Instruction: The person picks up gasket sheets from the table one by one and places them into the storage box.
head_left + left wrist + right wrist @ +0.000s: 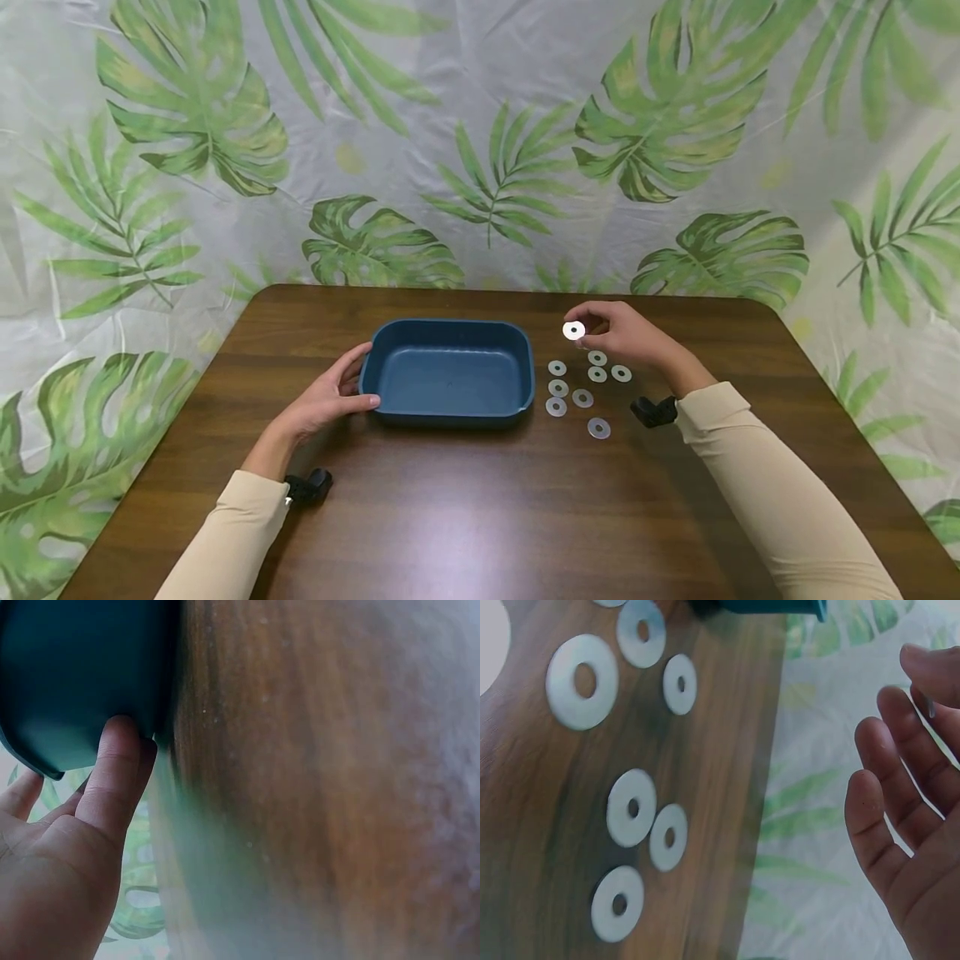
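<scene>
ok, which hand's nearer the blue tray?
Left. The left hand grips the left end of the blue tray; the right hand is apart from it, off its right end, pinching a washer.

Left hand (330,398) spread, right hand (621,335) pinching

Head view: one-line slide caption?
Left hand grips blue tray; right hand pinches washer near loose washers on wooden table.
</scene>
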Available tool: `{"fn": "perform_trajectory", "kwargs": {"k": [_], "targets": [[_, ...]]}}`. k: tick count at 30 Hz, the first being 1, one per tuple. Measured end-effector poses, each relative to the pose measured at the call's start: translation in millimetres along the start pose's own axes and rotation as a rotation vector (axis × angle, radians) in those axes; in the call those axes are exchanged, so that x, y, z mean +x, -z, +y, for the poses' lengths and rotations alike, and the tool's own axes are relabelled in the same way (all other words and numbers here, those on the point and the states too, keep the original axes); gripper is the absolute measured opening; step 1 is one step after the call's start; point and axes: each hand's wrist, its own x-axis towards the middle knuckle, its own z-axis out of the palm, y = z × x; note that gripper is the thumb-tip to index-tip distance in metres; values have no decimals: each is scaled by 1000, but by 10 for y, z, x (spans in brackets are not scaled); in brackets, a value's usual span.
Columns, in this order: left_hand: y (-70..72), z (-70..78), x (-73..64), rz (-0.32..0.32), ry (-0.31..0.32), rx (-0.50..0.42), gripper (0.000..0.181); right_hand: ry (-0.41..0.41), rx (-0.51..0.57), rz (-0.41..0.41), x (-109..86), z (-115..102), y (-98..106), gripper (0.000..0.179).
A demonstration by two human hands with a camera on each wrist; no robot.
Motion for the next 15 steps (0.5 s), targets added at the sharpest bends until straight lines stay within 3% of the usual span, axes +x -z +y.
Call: {"fn": "perform_trajectory", "kwargs": {"k": [10,15], "targets": [[0,4,0,-2,7,-3,91,-5,-18,-14,275,-98,-72,33],[1,18,8,-3,7,2,90,-7,32,-39,392,-182,-119,35]]}}
